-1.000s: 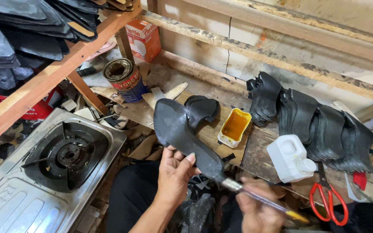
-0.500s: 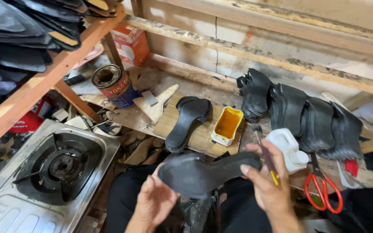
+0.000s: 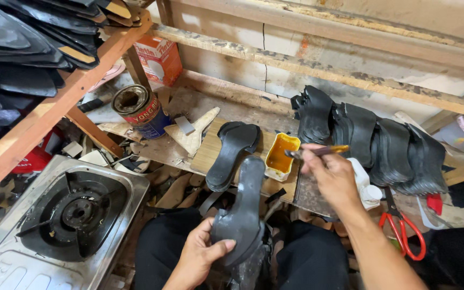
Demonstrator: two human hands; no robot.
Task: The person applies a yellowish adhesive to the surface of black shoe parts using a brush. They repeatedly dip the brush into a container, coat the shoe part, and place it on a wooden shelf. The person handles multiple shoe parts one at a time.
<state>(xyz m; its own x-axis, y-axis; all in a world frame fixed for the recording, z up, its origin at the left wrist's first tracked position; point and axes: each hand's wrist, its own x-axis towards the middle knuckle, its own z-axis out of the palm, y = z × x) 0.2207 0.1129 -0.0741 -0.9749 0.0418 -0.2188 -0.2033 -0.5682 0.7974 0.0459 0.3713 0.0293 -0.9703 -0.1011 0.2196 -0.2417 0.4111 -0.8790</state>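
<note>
Sole (image 3: 243, 215) clamped in left grip (image 3: 202, 258); right grip (image 3: 331, 172) pinches brush (image 3: 318, 152).

A sole (image 3: 233, 154) lies on the bench (image 3: 189, 147), with a glue tub (image 3: 281, 156) just right of it. Far left stands a tin (image 3: 138, 110); a stove (image 3: 65, 220) sits near left. A stack of soles (image 3: 371, 142) lines the right, with scissors (image 3: 401, 228) nearer.

A cramped shoemaker's workshop: black soles (image 3: 388, 145) stacked along the rough wooden bench (image 3: 200, 107), glue tin (image 3: 139, 110), red-handled scissors (image 3: 402, 228) lying about.
</note>
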